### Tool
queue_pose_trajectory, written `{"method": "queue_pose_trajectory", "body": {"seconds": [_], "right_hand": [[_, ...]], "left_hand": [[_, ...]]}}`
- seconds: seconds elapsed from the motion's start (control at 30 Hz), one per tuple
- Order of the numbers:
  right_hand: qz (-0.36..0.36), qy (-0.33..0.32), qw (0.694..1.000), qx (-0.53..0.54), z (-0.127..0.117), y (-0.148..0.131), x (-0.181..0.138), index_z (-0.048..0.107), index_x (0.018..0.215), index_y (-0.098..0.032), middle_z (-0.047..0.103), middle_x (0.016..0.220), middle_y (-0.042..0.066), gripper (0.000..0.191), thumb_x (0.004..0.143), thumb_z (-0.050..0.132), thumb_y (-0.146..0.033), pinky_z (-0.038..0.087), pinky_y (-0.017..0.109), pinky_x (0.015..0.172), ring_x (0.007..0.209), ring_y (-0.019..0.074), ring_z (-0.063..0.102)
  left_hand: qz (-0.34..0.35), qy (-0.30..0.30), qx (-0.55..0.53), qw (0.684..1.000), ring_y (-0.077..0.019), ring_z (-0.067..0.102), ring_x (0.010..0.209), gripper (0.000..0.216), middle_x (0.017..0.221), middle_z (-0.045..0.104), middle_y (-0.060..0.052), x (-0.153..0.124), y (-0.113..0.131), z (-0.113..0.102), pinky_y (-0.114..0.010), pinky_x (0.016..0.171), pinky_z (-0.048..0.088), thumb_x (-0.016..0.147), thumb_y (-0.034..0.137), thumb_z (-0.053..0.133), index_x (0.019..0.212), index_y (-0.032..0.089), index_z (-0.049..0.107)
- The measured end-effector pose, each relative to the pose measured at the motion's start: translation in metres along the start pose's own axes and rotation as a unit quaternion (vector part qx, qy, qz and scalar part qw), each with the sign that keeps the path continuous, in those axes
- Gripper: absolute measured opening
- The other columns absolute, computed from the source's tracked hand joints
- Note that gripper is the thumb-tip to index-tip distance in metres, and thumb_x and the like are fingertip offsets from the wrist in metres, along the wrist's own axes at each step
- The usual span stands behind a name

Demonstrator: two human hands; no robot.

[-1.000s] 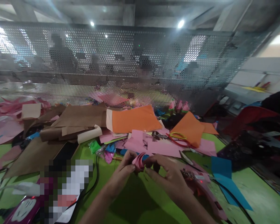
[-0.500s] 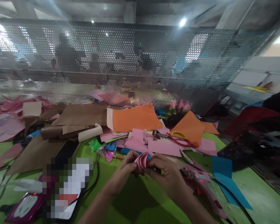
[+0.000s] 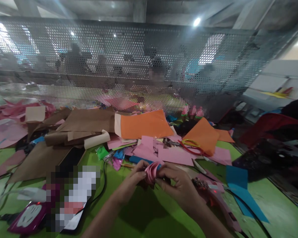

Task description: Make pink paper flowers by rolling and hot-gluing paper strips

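Note:
Between my two hands is a small pink piece of layered, curled sheet [image 3: 152, 171], with a bit of blue at its right side. My left hand [image 3: 138, 176] pinches its left edge with thumb and fingers. From the right, my right hand [image 3: 173, 178] closes on the other edge, its fingers partly hiding the blue part. Both hands are just above the green table [image 3: 144, 215]. Behind them lie a blue stick-like thing [image 3: 139, 160] and small lumps of green [image 3: 102, 153] and magenta [image 3: 117, 163] material in clear wrap.
Orange sheets [image 3: 145, 125], brown sheets [image 3: 89, 120] and pink sheets [image 3: 175, 156] cover the back. Red-handled scissors [image 3: 190, 148] lie on them. A pink glue gun [image 3: 224, 206] with a cord lies right, near blue sheets [image 3: 238, 185]. At left are a phone [image 3: 75, 221] and a magenta power box [image 3: 27, 218].
Both hands keep hold of the pink piece, which has turned very slightly. The whole view has shifted a little; nothing has been let go.

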State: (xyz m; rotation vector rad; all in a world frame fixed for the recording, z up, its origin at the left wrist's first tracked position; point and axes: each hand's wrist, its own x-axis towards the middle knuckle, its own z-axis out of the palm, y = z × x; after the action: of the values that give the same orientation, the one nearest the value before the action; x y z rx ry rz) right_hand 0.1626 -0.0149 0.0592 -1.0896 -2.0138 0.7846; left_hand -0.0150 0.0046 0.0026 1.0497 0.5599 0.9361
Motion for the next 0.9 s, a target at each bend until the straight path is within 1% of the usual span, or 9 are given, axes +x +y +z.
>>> {"method": "queue_pose_trajectory", "body": {"seconds": [0.2,0.27,0.37,0.53,0.7,0.8,0.9], "right_hand": [[-0.025,-0.002,0.999,-0.036,0.000,0.001,-0.002,0.067,0.085,-0.020,0.064,0.088,0.004,0.018,0.083,0.056,-0.006,0.046,0.027,0.069,0.082,0.0181,0.060],[-0.032,-0.005,0.999,-0.036,0.000,0.000,-0.002,0.067,0.086,-0.020,0.064,0.089,0.004,0.019,0.083,0.056,-0.005,0.046,0.027,0.071,0.084,0.0181,0.060],[-0.028,-0.012,0.999,-0.037,0.000,-0.001,-0.001,0.067,0.086,-0.020,0.064,0.092,0.004,0.021,0.081,0.056,-0.004,0.046,0.027,0.072,0.084,0.0179,0.060],[-0.011,-0.012,0.999,-0.050,0.000,-0.003,-0.001,0.066,0.084,-0.020,0.063,0.088,0.004,0.019,0.081,0.056,-0.005,0.046,0.027,0.069,0.078,0.0174,0.059],[-0.011,-0.027,0.999,-0.033,-0.002,-0.005,-0.001,0.066,0.087,-0.021,0.064,0.091,0.003,0.017,0.084,0.057,-0.007,0.046,0.027,0.071,0.082,0.0173,0.059],[-0.005,-0.044,0.999,-0.018,-0.002,-0.009,-0.001,0.065,0.089,-0.021,0.065,0.096,0.004,0.014,0.086,0.058,-0.009,0.047,0.026,0.074,0.086,0.0172,0.060],[-0.015,-0.046,0.999,-0.009,-0.002,-0.011,0.000,0.066,0.087,-0.021,0.065,0.096,0.004,0.013,0.087,0.057,-0.011,0.047,0.026,0.077,0.088,0.0172,0.060]], "left_hand": [[0.001,0.007,-0.004,1.000,-0.0123,0.060,0.062,0.027,0.072,0.062,-0.001,0.002,-0.003,-0.001,-0.017,0.051,0.040,0.078,0.038,0.056,0.094,0.017,0.053],[0.001,0.007,-0.003,1.000,-0.0125,0.060,0.062,0.028,0.071,0.062,-0.001,0.002,-0.003,-0.001,-0.017,0.051,0.040,0.077,0.039,0.056,0.094,0.017,0.054],[-0.003,0.002,-0.013,1.000,-0.0122,0.061,0.060,0.027,0.071,0.063,-0.001,0.004,-0.005,-0.003,-0.017,0.049,0.040,0.077,0.038,0.056,0.094,0.017,0.053],[-0.012,-0.002,-0.033,0.999,-0.0114,0.058,0.054,0.027,0.067,0.061,0.001,0.004,-0.007,-0.004,-0.017,0.046,0.037,0.077,0.041,0.056,0.091,0.019,0.052],[-0.007,0.007,-0.025,1.000,-0.0102,0.057,0.060,0.020,0.073,0.059,0.001,-0.003,0.003,0.002,-0.017,0.053,0.040,0.082,0.034,0.051,0.093,0.018,0.053],[-0.001,0.007,-0.012,1.000,-0.0101,0.055,0.062,0.020,0.075,0.056,0.001,-0.005,0.008,0.004,-0.018,0.055,0.040,0.082,0.032,0.052,0.094,0.017,0.054],[0.007,-0.001,0.001,1.000,-0.0105,0.054,0.063,0.019,0.075,0.055,0.001,-0.004,0.008,0.005,-0.018,0.056,0.040,0.082,0.031,0.052,0.094,0.016,0.054]]}}
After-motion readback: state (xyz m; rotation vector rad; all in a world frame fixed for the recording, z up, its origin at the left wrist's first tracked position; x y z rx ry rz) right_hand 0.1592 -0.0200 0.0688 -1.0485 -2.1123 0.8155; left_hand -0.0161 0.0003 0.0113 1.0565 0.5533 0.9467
